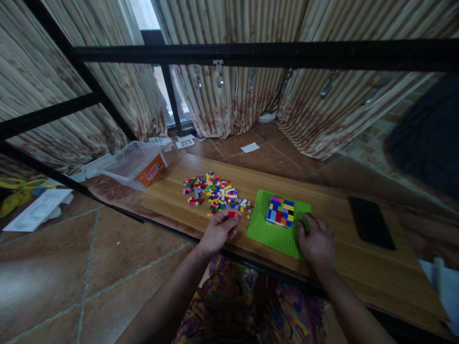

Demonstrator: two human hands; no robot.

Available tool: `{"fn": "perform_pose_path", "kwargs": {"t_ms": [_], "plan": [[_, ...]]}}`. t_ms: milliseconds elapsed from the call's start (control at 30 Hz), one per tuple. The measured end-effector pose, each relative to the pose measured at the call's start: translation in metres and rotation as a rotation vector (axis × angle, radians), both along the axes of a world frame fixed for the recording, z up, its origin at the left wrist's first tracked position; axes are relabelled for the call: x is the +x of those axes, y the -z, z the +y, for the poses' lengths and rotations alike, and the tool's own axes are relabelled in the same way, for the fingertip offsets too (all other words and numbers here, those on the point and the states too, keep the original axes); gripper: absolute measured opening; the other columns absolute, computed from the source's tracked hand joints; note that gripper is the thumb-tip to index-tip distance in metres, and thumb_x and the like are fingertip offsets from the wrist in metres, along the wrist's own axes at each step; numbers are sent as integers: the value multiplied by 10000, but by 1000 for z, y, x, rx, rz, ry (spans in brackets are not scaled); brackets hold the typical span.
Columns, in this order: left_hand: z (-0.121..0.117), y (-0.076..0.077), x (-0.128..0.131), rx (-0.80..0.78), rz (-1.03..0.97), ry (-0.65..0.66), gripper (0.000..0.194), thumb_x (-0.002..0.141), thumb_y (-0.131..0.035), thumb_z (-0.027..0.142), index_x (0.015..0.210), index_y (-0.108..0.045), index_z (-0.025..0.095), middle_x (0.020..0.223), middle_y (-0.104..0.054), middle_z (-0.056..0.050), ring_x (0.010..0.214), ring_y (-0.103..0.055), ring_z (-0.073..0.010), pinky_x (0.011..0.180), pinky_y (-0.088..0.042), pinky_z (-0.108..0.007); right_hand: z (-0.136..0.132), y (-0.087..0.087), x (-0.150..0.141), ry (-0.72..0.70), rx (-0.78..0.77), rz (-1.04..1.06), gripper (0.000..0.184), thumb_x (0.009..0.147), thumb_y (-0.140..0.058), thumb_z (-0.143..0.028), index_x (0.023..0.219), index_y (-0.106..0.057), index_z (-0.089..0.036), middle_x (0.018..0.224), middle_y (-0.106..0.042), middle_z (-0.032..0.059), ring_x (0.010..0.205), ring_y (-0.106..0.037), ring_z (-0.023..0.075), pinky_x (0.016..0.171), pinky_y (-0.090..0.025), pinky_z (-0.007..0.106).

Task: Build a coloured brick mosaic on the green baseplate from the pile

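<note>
My left hand point(220, 231) is closed, pinching a small red toy brick point(233, 214) between thumb and fingertips, just in front of the loose pile. Several bricks in mixed colours make up that brick pile point(218, 191) on the wooden board. To its right lies a green studded baseplate point(261, 229). A square block of multicoloured bricks point(280, 211) sits on the baseplate. My right hand point(317, 239) rests over the baseplate's right edge, thumb and fingers apart and curved, with green studs showing between them; the undersides of its fingers are hidden.
A clear plastic tub point(132, 165) with an orange label stands at the board's left end. A dark flat phone-like slab point(372, 223) lies on the wooden board point(340, 263) at right. A black metal bar point(251, 55) crosses beyond, before striped curtains point(251, 105).
</note>
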State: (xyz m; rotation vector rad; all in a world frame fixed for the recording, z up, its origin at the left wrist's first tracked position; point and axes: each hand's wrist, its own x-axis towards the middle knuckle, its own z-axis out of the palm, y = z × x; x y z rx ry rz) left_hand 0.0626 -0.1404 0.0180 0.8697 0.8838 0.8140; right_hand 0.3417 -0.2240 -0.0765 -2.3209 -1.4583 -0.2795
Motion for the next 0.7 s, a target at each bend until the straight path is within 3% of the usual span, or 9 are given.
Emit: {"fn": "perform_pose_path", "kwargs": {"t_ms": [300, 500, 700], "plan": [[1, 0, 0, 1, 9, 11, 325, 664, -765, 390, 867, -686, 149, 762, -660, -22, 480, -424, -31, 446, -253, -185, 0, 1, 2, -8, 6, -8, 452, 949, -385, -444, 1217, -614, -162, 1249, -611, 145, 1143, -521, 304, 966, -391, 442], [1, 0, 3, 1, -2, -32, 380, 697, -739, 484, 850, -648, 148, 676, -572, 17, 480, -411, -31, 425, -238, -176, 0, 0, 0, -1, 9, 3, 443, 949, -399, -439, 1216, -618, -162, 1258, -609, 144, 1151, -525, 306, 970, -396, 444], [0, -2, 4, 1, -29, -20, 437, 678, -749, 540, 769, -561, 157, 603, -450, 66, 424, -269, 2, 397, -169, -165, 0, 1, 1, -11, 24, 4, 430, 943, -411, -431, 1212, -618, -166, 1249, -613, 144, 1148, -528, 306, 974, -395, 453]]}}
